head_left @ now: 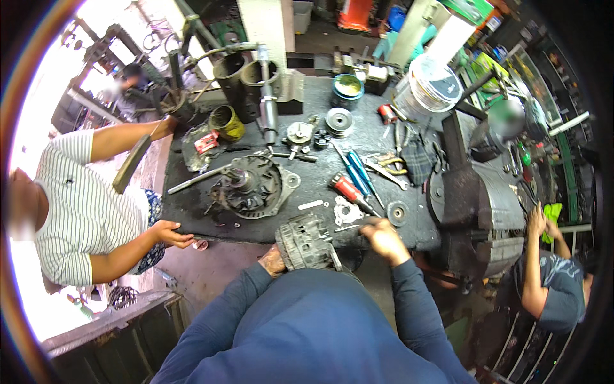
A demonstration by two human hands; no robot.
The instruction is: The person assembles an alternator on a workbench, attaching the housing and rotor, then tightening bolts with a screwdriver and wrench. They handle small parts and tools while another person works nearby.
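Left of the open round casting [274, 200], my landmark on the workbench [204, 224], I see a co-worker in a striped shirt [89, 205], one lowered hand [171, 234] near the bench edge. Right of the casting and nearer the wearer, the left hand [273, 261] lies against the left side of the ribbed metal housing [304, 243], which sits tilted at the bench's near edge; its fingers are hidden, so I cannot tell how far they close. Farther right of the casting lie a pale metal plate [346, 212] and a red-handled tool [348, 189]; past these, nearer the wearer, the right hand [385, 240] has curled fingers, and I cannot tell whether they hold anything.

Hazards, in my judgement: the housing, rounded and likely heavy, could tip off the edge if the left hand's support slackens; a sideways sweep of the right hand could knock the plate away. Obscured: the wearer's blue torso [300, 326] covers the housing's lower end, and I cannot make out what bears its weight.
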